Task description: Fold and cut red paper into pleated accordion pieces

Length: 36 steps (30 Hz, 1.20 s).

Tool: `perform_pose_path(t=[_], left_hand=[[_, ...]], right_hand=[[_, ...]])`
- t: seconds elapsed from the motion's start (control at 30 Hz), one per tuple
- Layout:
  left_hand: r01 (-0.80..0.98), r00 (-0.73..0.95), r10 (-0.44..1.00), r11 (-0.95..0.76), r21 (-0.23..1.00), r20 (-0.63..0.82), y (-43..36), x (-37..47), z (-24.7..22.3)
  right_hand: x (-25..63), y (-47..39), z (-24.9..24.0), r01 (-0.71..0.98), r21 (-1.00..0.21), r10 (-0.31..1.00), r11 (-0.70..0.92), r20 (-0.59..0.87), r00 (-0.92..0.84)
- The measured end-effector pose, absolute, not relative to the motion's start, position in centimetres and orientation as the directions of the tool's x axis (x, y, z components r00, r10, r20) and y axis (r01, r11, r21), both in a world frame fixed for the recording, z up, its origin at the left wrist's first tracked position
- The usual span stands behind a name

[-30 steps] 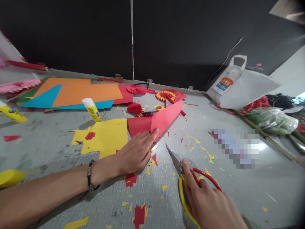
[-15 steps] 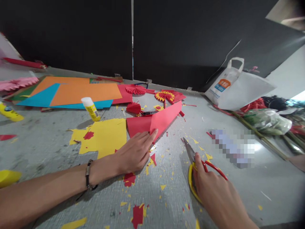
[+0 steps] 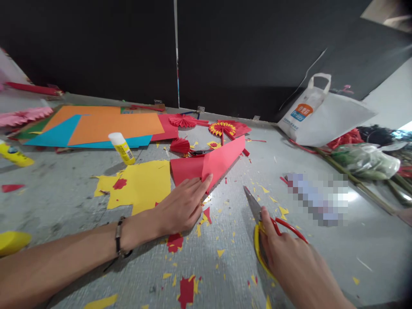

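Note:
My left hand [image 3: 182, 206] lies palm down with fingers stretched out, pressing on a folded sheet of red paper [image 3: 223, 161]. One flap of the sheet slants up to the right, and its fold is under my fingertips. In my right hand [image 3: 285, 251] is a pair of scissors [image 3: 252, 204] with one red and one yellow handle loop. Its blades are closed and point away from me, apart from the paper. Beside my left hand is a cut sheet of yellow paper [image 3: 148, 182], with a small red paper flower [image 3: 119, 183] on it.
A glue stick [image 3: 122, 149] stands behind the yellow paper. Orange sheets [image 3: 119, 126] and blue sheets lie at the back left. Pleated paper rosettes [image 3: 222, 128] are at the back centre. A white bag [image 3: 317, 113] stands at the back right, near wrapped stems [image 3: 365, 161]. Paper scraps litter the table [image 3: 144, 266].
The view has shifted slightly. My left hand still presses on the red paper, and the scissors in my right hand have barely moved, their tip slightly to the left.

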<state>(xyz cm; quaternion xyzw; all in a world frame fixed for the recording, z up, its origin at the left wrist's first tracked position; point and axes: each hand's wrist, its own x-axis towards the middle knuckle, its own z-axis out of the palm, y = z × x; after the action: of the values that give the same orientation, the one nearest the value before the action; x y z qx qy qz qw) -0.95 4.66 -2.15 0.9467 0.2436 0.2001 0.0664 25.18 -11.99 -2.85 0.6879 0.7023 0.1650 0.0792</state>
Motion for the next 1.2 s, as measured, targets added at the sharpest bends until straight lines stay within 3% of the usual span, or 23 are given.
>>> perform_pose_path(t=[0.17, 0.33, 0.57, 0.63, 0.73, 0.8, 0.97, 1.13, 1.2], left_hand=[[0.426, 0.801, 0.486, -0.873, 0.239, 0.348, 4.7, -0.9, -2.1], [0.425, 0.798, 0.488, -0.872, 0.245, 0.353, 4.7, -0.9, -2.2], [0.418, 0.799, 0.482, -0.875, 0.243, 0.36, 4.7, -0.9, -2.2], [0.415, 0.799, 0.479, -0.877, 0.244, 0.364, 4.7, -0.9, -2.2], [0.424, 0.797, 0.488, -0.872, 0.245, 0.356, 4.7, -1.0, -2.4], [0.427, 0.798, 0.49, -0.871, 0.244, 0.351, 4.7, -1.0, -2.4], [0.411, 0.8, 0.481, -0.875, 0.255, 0.359, 4.6, -0.9, -2.2], [0.424, 0.799, 0.481, -0.876, 0.229, 0.361, 4.6, -1.0, -2.3], [0.431, 0.8, 0.483, -0.875, 0.219, 0.355, 4.6, -1.0, -2.3]], right_hand=[[24.8, -12.7, -2.1, 0.935, 0.164, 0.943, 0.314, 0.062, -0.327], [25.2, -12.3, -2.6, 0.952, 0.287, 0.98, 0.11, 0.131, -0.153], [24.7, -12.3, -1.3, 0.928, 0.175, 0.929, 0.33, 0.117, -0.352], [24.8, -12.3, -1.5, 0.93, 0.204, 0.939, 0.304, 0.099, -0.329], [25.2, -12.1, -2.2, 0.942, 0.317, 0.982, 0.112, 0.108, -0.154], [25.3, -12.1, -2.4, 0.943, 0.331, 0.986, 0.04, 0.137, -0.09], [24.7, -12.4, -2.0, 0.939, 0.161, 0.941, 0.304, 0.104, -0.323], [24.5, -11.9, -2.3, 0.946, 0.317, 0.989, 0.067, 0.106, -0.106], [24.6, -11.9, -2.2, 0.949, 0.279, 0.979, 0.146, 0.1, -0.18]])
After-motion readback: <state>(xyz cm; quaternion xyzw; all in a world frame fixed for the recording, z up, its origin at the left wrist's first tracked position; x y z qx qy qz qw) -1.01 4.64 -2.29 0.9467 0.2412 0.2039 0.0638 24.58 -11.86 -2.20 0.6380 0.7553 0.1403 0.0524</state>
